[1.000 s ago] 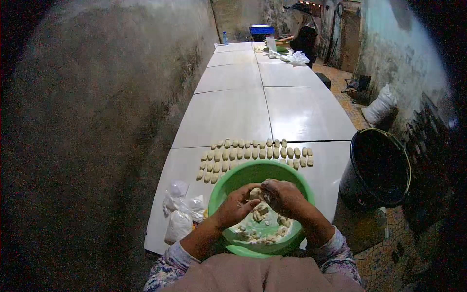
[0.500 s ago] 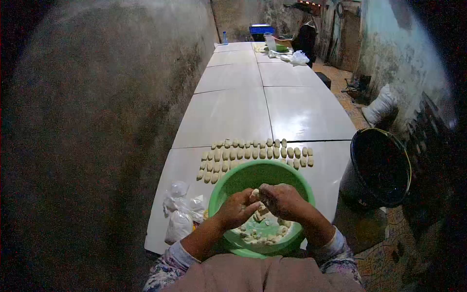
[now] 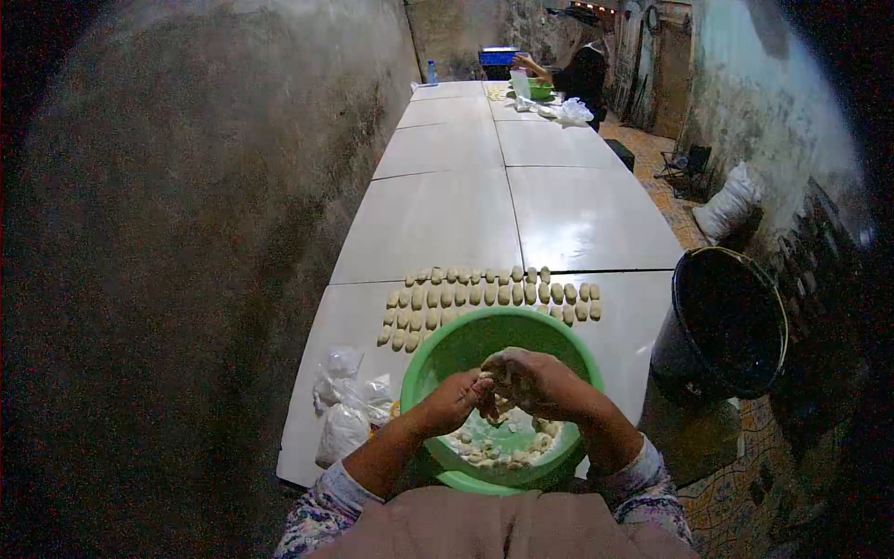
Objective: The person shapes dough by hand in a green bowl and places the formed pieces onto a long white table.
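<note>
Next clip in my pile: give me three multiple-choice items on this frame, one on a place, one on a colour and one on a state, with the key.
1. Where do the rows of dough pieces lie?
A. on the table, beyond the bowl
B. inside the bowl
C. on the person's lap

2. What colour is the bowl?
A. red
B. green
C. white

3. How are the left hand and right hand placed?
A. flat on the table, apart
B. out of view
C. together over the bowl, closed on a dough lump

Key:
1 A: the rows sit on the tabletop past the bowl's far rim.
2 B: its rim and inner wall are green.
3 C: the fingers of both hands meet around the lump above the bowl.
</note>
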`<state>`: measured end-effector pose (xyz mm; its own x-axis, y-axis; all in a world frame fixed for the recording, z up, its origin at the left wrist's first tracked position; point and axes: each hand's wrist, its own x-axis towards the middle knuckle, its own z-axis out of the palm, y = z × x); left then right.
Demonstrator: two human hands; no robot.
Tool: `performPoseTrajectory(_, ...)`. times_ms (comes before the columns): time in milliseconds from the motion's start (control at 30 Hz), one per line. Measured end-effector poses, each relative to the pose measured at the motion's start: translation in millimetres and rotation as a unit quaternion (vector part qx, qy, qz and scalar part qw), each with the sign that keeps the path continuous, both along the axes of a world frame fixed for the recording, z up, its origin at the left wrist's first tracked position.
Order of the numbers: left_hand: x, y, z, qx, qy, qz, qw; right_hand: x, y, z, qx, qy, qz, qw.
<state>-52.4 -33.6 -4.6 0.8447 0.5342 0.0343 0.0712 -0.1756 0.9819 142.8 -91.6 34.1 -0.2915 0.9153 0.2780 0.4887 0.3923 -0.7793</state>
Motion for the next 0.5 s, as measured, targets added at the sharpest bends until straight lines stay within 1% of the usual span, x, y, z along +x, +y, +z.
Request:
performPoseTrajectory(67,0.3,0.0,4.9,-0.02,-0.003,-0.018,1.0,-1.1,3.6,-1.5,0.015,-0.046,0.007,0.999)
performPoseTrajectory(100,1.3,0.3,7.2,-0.053,-0.013,-0.034,0.998,-4.2,1.0,4.8,0.016,-0.055,-0.018,0.998)
performPoseTrajectory(133,1.8,0.4,8.4,-0.086,-0.022,-0.049,0.995,-3.6,1.0,4.9,0.016,-0.055,-0.018,0.998)
performPoseTrajectory(167,0.8,2.3,4.3,-0.087,-0.021,-0.05,0.995,-2.9,0.8,4.4,0.024,-0.087,-0.03,0.995)
performPoseTrajectory(200,0.1,5.3,-0.1,-0.085,-0.09,-0.067,0.99,-1.7,0.9,4.1,0.032,-0.119,-0.043,0.991)
performPoseTrajectory(233,-0.1,6.6,-2.9,-0.083,-0.158,-0.084,0.98,-0.2,2.9,2.8,0.025,-0.119,-0.045,0.992)
performPoseTrajectory(267,-0.6,5.8,-5.4,-0.083,-0.158,-0.086,0.98,1.0,2.5,5.6,0.025,-0.119,-0.047,0.992)
performPoseTrajectory(333,-1.3,0.3,-0.6,-0.075,-0.098,-0.046,0.991,2.3,0.6,12.0,0.008,-0.095,-0.021,0.995)
performPoseTrajectory(367,-2.8,2.0,-7.3,-0.094,-0.121,-0.031,0.988,2.4,1.8,7.5,0.012,-0.075,-0.02,0.997)
performPoseTrajectory(400,-1.8,3.3,-9.7,-0.094,-0.121,-0.031,0.988,3.6,2.4,3.6,0.012,-0.075,-0.02,0.997)
performPoseTrajectory(467,2.1,5.8,-13.7,-0.137,-0.144,0.009,0.98,7.1,2.5,-1.8,0.018,0.0,0.01,1.0)
performPoseTrajectory(500,-0.7,9.4,-15.5,-0.152,-0.11,0.074,0.979,7.3,2.7,-1.9,0.018,0.0,0.009,1.0)
